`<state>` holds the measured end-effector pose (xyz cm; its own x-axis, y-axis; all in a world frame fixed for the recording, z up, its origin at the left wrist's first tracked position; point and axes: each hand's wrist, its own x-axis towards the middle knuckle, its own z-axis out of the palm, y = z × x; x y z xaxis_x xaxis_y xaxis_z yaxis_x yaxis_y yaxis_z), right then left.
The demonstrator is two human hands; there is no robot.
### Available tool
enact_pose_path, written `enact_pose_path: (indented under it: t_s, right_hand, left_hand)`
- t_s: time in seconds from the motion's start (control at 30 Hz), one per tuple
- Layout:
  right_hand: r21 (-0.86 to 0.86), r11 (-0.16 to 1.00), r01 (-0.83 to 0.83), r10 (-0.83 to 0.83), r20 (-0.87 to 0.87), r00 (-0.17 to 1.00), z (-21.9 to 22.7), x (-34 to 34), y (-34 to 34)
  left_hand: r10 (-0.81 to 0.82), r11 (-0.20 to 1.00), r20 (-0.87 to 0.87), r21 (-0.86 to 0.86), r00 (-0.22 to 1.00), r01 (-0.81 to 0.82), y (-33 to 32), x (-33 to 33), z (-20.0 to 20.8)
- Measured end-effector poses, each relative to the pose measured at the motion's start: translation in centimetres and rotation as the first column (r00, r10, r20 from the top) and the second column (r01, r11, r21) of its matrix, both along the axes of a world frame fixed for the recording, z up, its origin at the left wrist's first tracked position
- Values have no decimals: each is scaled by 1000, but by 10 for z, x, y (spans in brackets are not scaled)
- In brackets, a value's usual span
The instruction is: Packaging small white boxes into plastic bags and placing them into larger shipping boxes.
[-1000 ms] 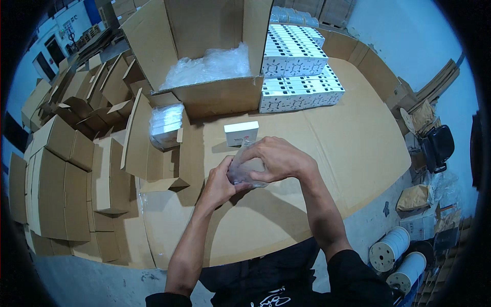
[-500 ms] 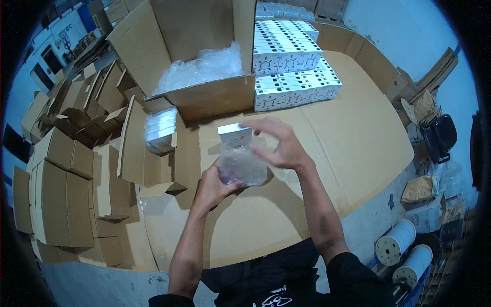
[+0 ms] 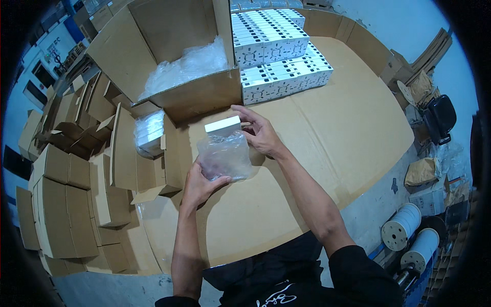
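A small white box [image 3: 223,126] sticks out of the top of a clear plastic bag [image 3: 225,159], which looks like bubble wrap. My left hand [image 3: 200,183] grips the bag from its lower left, thumb across the front and the other fingers largely behind it. At the box's right end, my right hand [image 3: 262,135] closes its fingers on the box, its thumb by the bag's mouth and its index finger reaching past the far edge. The lower part of the box is hidden by the cloudy plastic.
A large open carton [image 3: 202,94] holding clear plastic bags [image 3: 186,64] stands beyond my hands. White printed boxes [image 3: 286,77] are stacked at its right. To the left, a smaller open carton [image 3: 146,171] holds wrapped boxes [image 3: 150,134], beside several empty cartons [image 3: 64,204]. Cardboard [image 3: 327,143] covers the table.
My right hand has come down from above onto the right end of the white box. The view has shifted a little, and the bag appears farther left.
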<state>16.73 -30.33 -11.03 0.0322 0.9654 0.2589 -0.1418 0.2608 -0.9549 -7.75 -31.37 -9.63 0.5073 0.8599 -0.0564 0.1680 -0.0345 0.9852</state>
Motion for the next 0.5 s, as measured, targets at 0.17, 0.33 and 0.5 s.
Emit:
enact_pose_path:
  t_s: [0.17, 0.33, 0.5]
  right_hand:
    - [-52, 996, 66, -54, 199, 978, -9, 3, 2]
    - [69, 974, 216, -221, 65, 973, -8, 0, 6]
    - [-46, 938, 342, -342, -255, 904, 11, -4, -2]
  left_hand:
    - [-11, 1000, -23, -2, 1000, 11, 3, -1, -4]
    - [-32, 999, 25, -12, 999, 32, 7, -2, -12]
    - [-24, 1000, -53, -1, 998, 24, 6, -2, 2]
